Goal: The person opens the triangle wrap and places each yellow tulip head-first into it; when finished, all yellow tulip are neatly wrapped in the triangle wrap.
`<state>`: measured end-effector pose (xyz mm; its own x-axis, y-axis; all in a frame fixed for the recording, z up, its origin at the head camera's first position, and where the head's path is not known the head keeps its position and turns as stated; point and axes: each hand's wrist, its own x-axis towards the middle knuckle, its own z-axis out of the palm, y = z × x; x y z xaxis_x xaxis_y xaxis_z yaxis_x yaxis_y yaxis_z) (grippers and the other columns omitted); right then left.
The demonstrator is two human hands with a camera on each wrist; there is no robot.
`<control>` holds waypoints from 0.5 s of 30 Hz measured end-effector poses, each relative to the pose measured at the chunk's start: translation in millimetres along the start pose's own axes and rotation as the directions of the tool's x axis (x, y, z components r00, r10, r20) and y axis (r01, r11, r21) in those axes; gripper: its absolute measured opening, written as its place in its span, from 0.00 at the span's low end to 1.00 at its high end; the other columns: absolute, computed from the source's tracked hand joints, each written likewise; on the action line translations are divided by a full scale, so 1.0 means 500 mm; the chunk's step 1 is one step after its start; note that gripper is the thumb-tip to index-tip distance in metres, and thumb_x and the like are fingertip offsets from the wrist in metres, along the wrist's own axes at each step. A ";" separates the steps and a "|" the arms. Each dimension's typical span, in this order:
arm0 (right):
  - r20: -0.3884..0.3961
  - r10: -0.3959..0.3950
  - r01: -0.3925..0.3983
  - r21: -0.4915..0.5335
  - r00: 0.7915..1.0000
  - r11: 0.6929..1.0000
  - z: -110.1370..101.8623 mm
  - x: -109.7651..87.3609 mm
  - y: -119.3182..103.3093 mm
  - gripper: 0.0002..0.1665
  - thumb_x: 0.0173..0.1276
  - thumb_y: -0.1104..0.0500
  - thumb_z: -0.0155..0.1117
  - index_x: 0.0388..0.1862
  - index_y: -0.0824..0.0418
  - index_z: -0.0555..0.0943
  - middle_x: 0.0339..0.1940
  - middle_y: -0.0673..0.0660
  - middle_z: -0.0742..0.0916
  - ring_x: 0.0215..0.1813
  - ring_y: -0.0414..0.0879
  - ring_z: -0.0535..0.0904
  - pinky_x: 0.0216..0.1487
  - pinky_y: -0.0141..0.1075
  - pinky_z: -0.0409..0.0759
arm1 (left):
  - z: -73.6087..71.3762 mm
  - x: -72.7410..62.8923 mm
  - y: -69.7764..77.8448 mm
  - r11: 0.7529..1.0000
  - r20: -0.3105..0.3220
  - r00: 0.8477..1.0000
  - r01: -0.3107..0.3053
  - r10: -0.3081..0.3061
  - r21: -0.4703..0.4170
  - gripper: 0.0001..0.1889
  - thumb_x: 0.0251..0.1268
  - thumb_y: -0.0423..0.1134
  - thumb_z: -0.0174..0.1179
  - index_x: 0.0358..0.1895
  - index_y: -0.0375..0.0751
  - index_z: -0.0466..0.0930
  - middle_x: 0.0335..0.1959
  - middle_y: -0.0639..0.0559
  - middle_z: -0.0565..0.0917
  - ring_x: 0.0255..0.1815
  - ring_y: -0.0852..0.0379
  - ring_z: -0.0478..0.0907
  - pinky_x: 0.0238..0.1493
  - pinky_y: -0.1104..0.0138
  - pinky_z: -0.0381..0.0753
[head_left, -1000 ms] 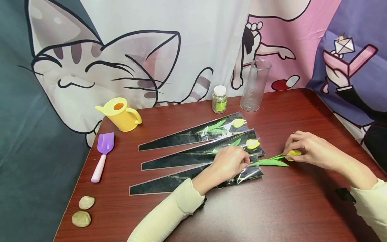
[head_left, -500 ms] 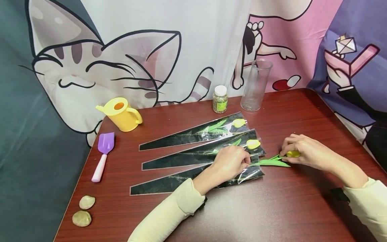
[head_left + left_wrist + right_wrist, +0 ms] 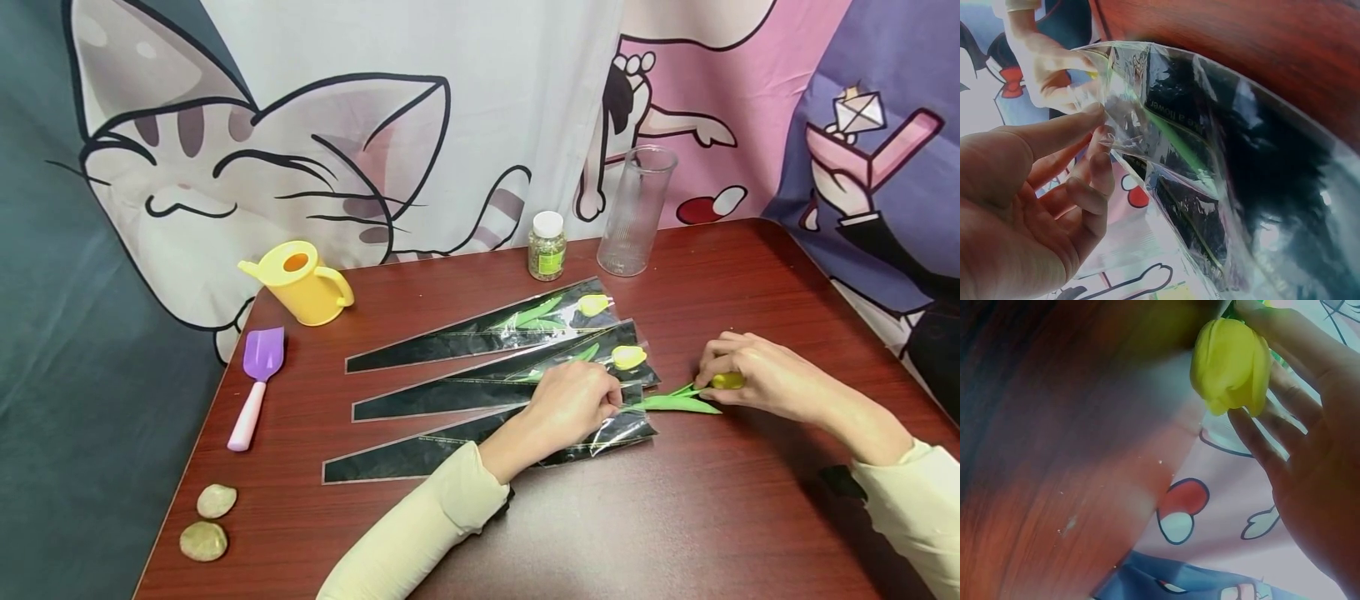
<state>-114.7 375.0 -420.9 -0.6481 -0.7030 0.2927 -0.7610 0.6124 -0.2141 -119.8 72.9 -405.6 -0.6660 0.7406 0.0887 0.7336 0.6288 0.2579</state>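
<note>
My left hand [image 3: 573, 402] pinches the clear film at the wide mouth of the nearest black-backed flower sleeve [image 3: 375, 467]; the left wrist view shows thumb and fingertips at the film's edge [image 3: 1129, 140]. To the right, my right hand [image 3: 772, 379] pinches the stem of an artificial yellow tulip [image 3: 1232, 369] just below its bloom. The tulip's green leaves [image 3: 678, 404] point left toward the sleeve mouth, and the stem's lower end lies inside, behind the film. Farther back, two more sleeves [image 3: 420, 404] [image 3: 412, 357] each contain a yellow tulip [image 3: 628, 358].
A yellow watering can [image 3: 307, 287], a purple shovel with a pink handle [image 3: 258, 383] and two stones [image 3: 202, 542] line the left side. At the back stand a white-capped jar [image 3: 547, 250] and a clear glass vase [image 3: 636, 217], before a cartoon-printed curtain [image 3: 465, 125].
My right hand has shifted slightly left with the tulip, toward the sleeve mouth, and covers more of the bloom. Over the last half second almost nothing moves. My left hand stays in place.
</note>
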 end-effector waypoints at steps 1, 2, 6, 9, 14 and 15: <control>-0.002 0.006 -0.006 0.003 1.000 1.000 -0.002 0.001 -0.003 0.17 0.40 0.60 0.83 0.28 0.42 0.86 0.32 0.36 0.78 0.38 0.34 0.70 0.40 0.30 0.65 | 0.000 0.000 0.000 1.000 -0.002 1.000 -0.001 0.001 -0.004 0.04 0.60 0.45 0.69 0.28 0.62 0.86 0.30 0.70 0.80 0.34 0.68 0.78 0.26 0.68 0.76; -0.004 0.013 -0.013 0.007 1.000 1.000 -0.005 0.001 -0.007 0.18 0.40 0.60 0.83 0.28 0.41 0.86 0.32 0.36 0.78 0.38 0.34 0.70 0.41 0.29 0.64 | -0.001 0.000 0.001 1.000 -0.004 1.000 -0.002 0.002 -0.008 0.04 0.60 0.45 0.69 0.28 0.62 0.86 0.29 0.70 0.80 0.33 0.69 0.77 0.26 0.69 0.75; -0.010 0.037 -0.037 0.040 0.999 0.999 -0.013 0.009 -0.025 0.20 0.43 0.60 0.82 0.30 0.38 0.85 0.33 0.36 0.78 0.40 0.34 0.69 0.41 0.27 0.63 | -0.002 0.001 0.004 1.000 -0.023 1.000 -0.006 0.006 -0.023 0.05 0.60 0.43 0.68 0.29 0.62 0.86 0.29 0.70 0.77 0.31 0.71 0.74 0.24 0.71 0.72; -0.015 0.039 -0.038 0.065 0.999 0.997 -0.016 0.018 -0.041 0.20 0.44 0.60 0.81 0.31 0.37 0.85 0.34 0.36 0.78 0.40 0.33 0.69 0.41 0.26 0.62 | -0.005 0.003 0.007 1.000 -0.035 0.999 -0.004 0.003 -0.031 0.05 0.60 0.43 0.68 0.30 0.62 0.86 0.29 0.70 0.77 0.31 0.72 0.73 0.24 0.72 0.71; -0.023 0.028 -0.026 0.095 0.999 0.995 -0.008 0.035 -0.061 0.19 0.45 0.60 0.81 0.31 0.38 0.85 0.34 0.36 0.78 0.40 0.32 0.69 0.40 0.27 0.61 | -0.008 0.006 0.013 0.999 -0.048 0.999 -0.005 0.003 -0.035 0.03 0.60 0.45 0.68 0.30 0.63 0.86 0.29 0.71 0.76 0.32 0.72 0.74 0.24 0.72 0.71; -0.026 0.020 -0.018 0.099 0.999 0.995 -0.005 0.038 -0.064 0.19 0.45 0.60 0.81 0.31 0.38 0.85 0.34 0.36 0.78 0.39 0.32 0.69 0.40 0.27 0.61 | -0.009 0.007 0.014 0.999 -0.048 0.999 -0.007 0.005 -0.038 0.03 0.60 0.46 0.68 0.30 0.62 0.86 0.29 0.71 0.76 0.32 0.72 0.74 0.24 0.72 0.71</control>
<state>-102.5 342.9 -406.4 -0.6626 -0.6807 0.3125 -0.7485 0.5858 -0.3109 -117.7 78.7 -399.3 -0.6679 0.7316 0.1366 0.7327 0.6140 0.2935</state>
